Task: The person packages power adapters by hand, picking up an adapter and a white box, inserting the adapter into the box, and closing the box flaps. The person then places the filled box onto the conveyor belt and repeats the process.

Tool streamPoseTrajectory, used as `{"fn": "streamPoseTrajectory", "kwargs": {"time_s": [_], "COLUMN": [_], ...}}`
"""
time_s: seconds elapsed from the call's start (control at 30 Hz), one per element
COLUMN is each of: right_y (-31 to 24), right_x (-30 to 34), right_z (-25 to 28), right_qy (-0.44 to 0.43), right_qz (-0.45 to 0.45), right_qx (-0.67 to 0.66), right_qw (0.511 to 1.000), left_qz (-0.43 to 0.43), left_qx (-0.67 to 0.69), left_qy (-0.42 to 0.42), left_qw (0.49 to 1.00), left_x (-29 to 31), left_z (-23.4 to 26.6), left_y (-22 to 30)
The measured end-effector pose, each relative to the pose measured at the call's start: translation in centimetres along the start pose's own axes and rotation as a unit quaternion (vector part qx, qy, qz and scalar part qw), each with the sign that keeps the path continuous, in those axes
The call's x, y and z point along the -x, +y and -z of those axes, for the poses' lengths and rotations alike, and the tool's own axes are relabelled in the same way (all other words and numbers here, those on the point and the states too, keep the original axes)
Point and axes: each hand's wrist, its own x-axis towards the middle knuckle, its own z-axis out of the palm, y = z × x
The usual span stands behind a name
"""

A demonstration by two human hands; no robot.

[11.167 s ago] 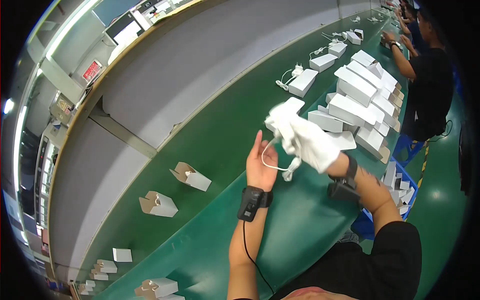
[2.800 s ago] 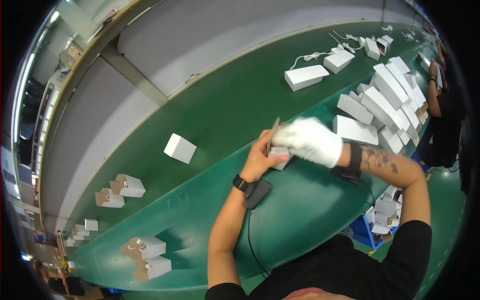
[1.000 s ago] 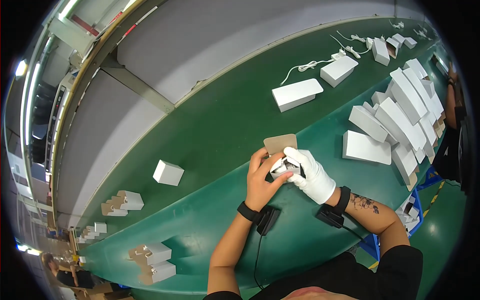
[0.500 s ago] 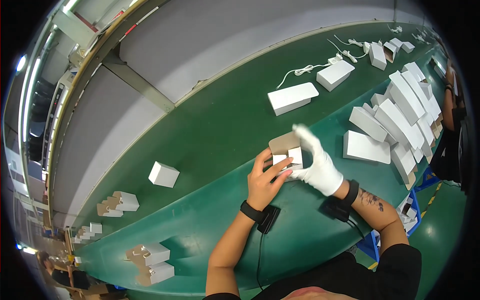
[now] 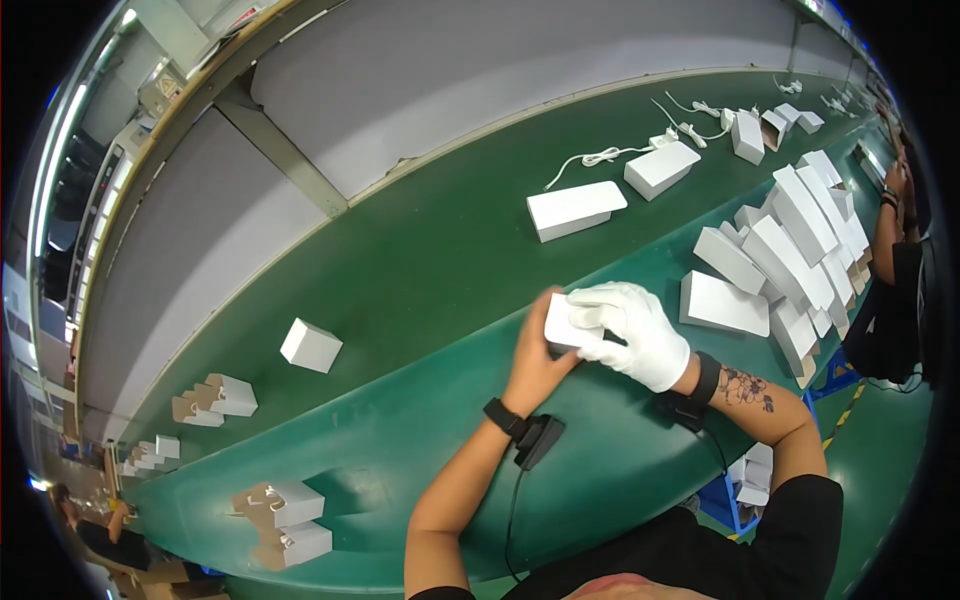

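A small white cardboard box (image 5: 566, 322) is held between my two hands above the green bench, its lid now down over the top. My bare left hand (image 5: 537, 348) wraps round its left side and lower edge. Over the box's top and right side, my white-gloved right hand (image 5: 632, 335) curls its fingers onto the lid. The gloved fingers hide much of the box's right part. Both wrists wear a black strap with a small black device and a cable.
On the right lies a pile of white boxes (image 5: 790, 240). Beyond, on the dark green belt, are longer white boxes (image 5: 575, 211) and white cabled adapters (image 5: 664, 138). A single box (image 5: 311, 346) stands left, open boxes (image 5: 290, 520) nearer. A blue crate (image 5: 722, 505) sits below; a co-worker's arm (image 5: 886, 225) shows far right.
The box's flap has gone from raised to folded down, covering the white contents. My right hand has come over onto the lid, and my left has closed round the side.
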Motion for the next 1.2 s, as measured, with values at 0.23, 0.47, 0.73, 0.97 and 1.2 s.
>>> {"fn": "streamPoseTrajectory", "kwargs": {"time_s": [0.23, 0.47, 0.73, 0.97, 1.2], "right_y": [1.8, 3.0, 2.2, 4.8, 23.6], "right_x": [-0.4, -0.8, -2.0, -5.4, -14.1], "right_z": [-1.1, -0.4, 0.0, 1.6, 6.1], "right_qy": [-0.116, -0.190, -0.237, -0.153, -0.216], "right_qz": [-0.128, -0.143, -0.068, 0.198, -0.473], "right_qx": [0.003, -0.069, -0.075, 0.066, 0.356], "right_qw": [0.985, 0.969, 0.966, 0.966, 0.776], "left_qz": [0.037, 0.025, 0.036, -0.012, -0.057], "left_qx": [-0.120, -0.137, -0.093, -0.083, -0.288], "left_qy": [-0.095, -0.112, -0.133, -0.037, 0.232], "left_qw": [0.988, 0.984, 0.986, 0.996, 0.927], "left_x": [0.0, -0.2, -0.4, -1.9, -5.8], "left_z": [-1.7, -1.5, -1.6, -0.1, 7.2], "left_y": [0.1, -0.1, -1.1, 0.4, -3.6]}}
